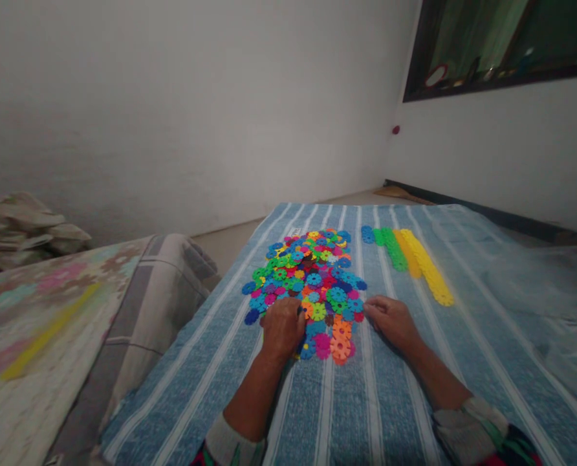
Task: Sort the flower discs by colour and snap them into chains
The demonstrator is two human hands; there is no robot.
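A heap of flower-shaped plastic discs (pixel 312 278) in many colours lies on a blue striped cloth (pixel 211 369). My left hand (pixel 283 323) rests at the heap's near left edge, fingers curled in; whatever they hold is hidden. On the heap's right side is my right hand (pixel 390 317), its fingers bent and drawn together close to a red disc (pixel 359 317). I cannot make out anything in them. Between the hands, an orange disc (pixel 340 347) and a magenta disc (pixel 323 345) lie at the heap's front.
Overlapping rows of yellow discs (pixel 429 272), orange discs (pixel 409 252), green discs (pixel 392 249) and blue discs (pixel 367 234) lie right of the heap. Clear plastic bags (pixel 545 278) lie at the far right. A flowered, cloth-covered surface (pixel 41 323) stands to the left.
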